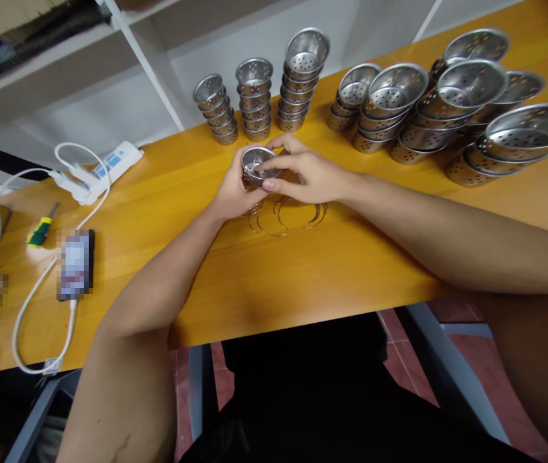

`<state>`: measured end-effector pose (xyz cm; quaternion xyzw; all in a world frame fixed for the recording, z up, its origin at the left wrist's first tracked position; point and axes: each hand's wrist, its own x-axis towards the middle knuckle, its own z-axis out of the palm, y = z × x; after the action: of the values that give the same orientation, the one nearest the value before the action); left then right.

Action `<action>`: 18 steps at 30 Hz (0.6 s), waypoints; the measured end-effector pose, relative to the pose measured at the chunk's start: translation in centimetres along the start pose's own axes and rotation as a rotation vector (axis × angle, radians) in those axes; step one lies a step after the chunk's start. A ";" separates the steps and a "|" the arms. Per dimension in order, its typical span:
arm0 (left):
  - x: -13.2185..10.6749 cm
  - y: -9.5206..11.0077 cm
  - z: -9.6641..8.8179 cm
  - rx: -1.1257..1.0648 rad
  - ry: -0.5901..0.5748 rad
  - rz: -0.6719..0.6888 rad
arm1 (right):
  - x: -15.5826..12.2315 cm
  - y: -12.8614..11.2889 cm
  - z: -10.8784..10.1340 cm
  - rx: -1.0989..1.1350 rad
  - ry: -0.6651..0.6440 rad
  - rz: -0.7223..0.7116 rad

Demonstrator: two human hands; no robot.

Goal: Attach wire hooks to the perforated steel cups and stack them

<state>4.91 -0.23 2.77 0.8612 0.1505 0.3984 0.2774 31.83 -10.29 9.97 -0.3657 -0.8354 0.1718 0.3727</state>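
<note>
A small perforated metal cup is held just above the table, its mouth facing up towards me. My left hand wraps around its left and lower side. From the right, my right hand reaches over the rim, a finger inside the cup and the thumb against the near edge, pinching the wall. Whether something small lies under that fingertip cannot be made out. Several thin curved wires, like open rings, lie on the table right below both hands.
Behind my hands stand stacks of perforated cups, with larger wide-mouthed stacks to the right. On the left lie a power strip with white cables, a green-yellow screwdriver and a phone. White shelving borders the wooden table.
</note>
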 end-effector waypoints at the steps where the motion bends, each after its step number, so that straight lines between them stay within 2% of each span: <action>1: 0.0 0.0 0.1 -0.007 -0.005 0.009 | -0.1 0.1 0.2 0.010 0.001 -0.007; 5: 0.0 -0.7 0.3 -0.013 -0.014 0.034 | -0.2 0.7 0.8 0.031 0.059 -0.031; 10: 0.2 -1.0 0.4 -0.047 -0.042 0.043 | -0.2 1.1 0.4 -0.002 0.103 -0.085; 15: 0.5 0.5 0.0 -0.076 -0.099 0.009 | 0.1 -0.1 0.0 -0.189 0.002 -0.245; 18: 0.3 0.7 -0.1 -0.027 -0.055 -0.058 | 0.2 -0.9 -0.5 -0.254 -0.082 -0.203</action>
<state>5.10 -0.62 3.43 0.8633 0.1623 0.3682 0.3046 31.68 -10.77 10.95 -0.3163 -0.8974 0.0412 0.3047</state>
